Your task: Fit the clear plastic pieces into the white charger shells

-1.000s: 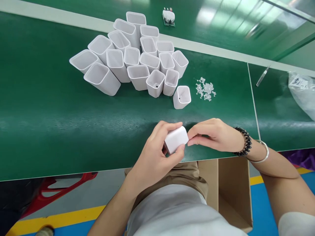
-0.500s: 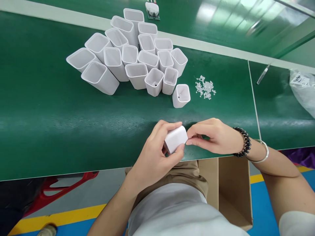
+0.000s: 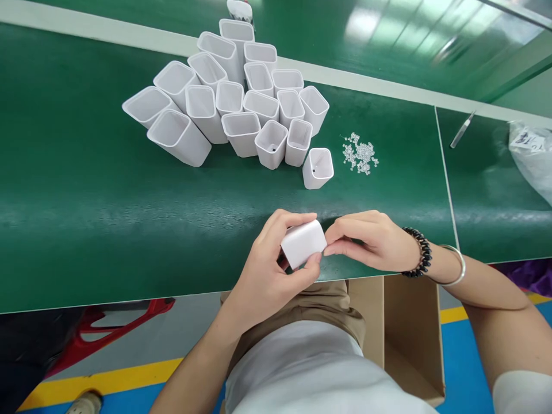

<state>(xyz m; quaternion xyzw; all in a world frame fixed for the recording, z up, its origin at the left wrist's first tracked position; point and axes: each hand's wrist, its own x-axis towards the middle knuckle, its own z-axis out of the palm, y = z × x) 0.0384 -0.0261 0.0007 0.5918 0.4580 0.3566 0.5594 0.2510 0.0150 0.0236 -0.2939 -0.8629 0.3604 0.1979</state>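
My left hand (image 3: pixel 276 264) is closed around a white plastic housing (image 3: pixel 304 244), its thumb below and fingers above. The housing is tilted on its side over the front edge of the green table, a smooth face towards me. My right hand (image 3: pixel 366 240) is at the housing's right end, thumb and forefinger pinched against it. Anything between those fingertips is hidden or too small to make out. Beyond my hands stands a similar open-topped white housing (image 3: pixel 318 172) with a small dark spot inside. To its right lies a pile of small clear pieces (image 3: pixel 361 154).
Several white housings (image 3: pixel 241 135) stand grouped at the back left, open ends up. A tweezer-like metal tool (image 3: pixel 462 130) and a clear plastic bag (image 3: pixel 532 155) lie at the right. Below the table edge is an open cardboard box (image 3: pixel 411 333); a red stool (image 3: pixel 116 328) stands lower left.
Both hands and the held housing have shifted slightly left, with the pinch still at its right end. The white item on the green surface at the top appears farther left.
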